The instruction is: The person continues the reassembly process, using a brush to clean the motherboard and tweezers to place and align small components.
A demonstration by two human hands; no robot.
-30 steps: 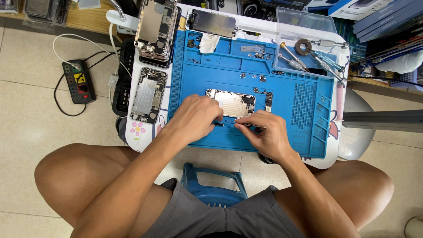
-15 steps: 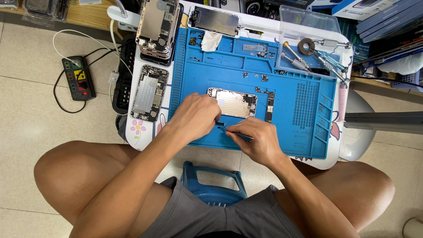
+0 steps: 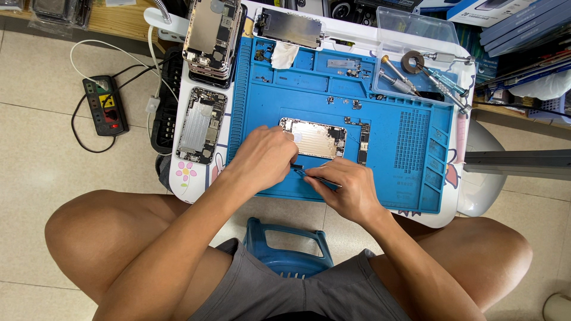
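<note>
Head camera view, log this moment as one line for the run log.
left hand: on phone housing | right hand: holding thin tool | surface: blue mat | nearby: screwdrivers

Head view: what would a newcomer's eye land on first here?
The bright blue work mat on the small white table stands out most, with a gutted phone housing lying at its centre. Just below it, the left hand and the right hand meet over a thin tool. More stripped phone housings lie left of the mat, and screwdrivers rest at its upper right.
</note>
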